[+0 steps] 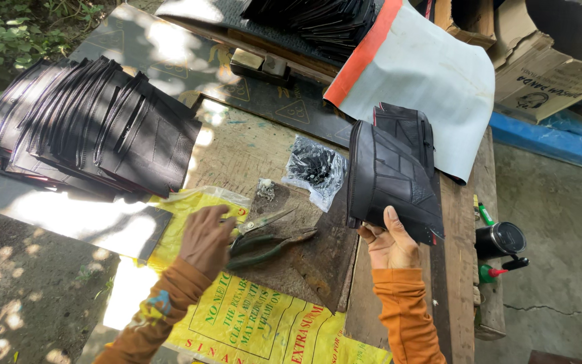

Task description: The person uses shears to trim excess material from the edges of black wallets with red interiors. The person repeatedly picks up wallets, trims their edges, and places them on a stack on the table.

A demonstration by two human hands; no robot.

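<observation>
Gripping black leather piece (395, 178), fingers (392, 219) curled

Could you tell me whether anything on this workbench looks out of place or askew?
Nothing is spilled or broken. The only precarious thing is the black cup, which sits right at the bench edge beside the markers.

Pliers (271, 244) lie on the table (237, 152), leather stack (89, 128) left, plastic bag (314, 168) behind.
</observation>
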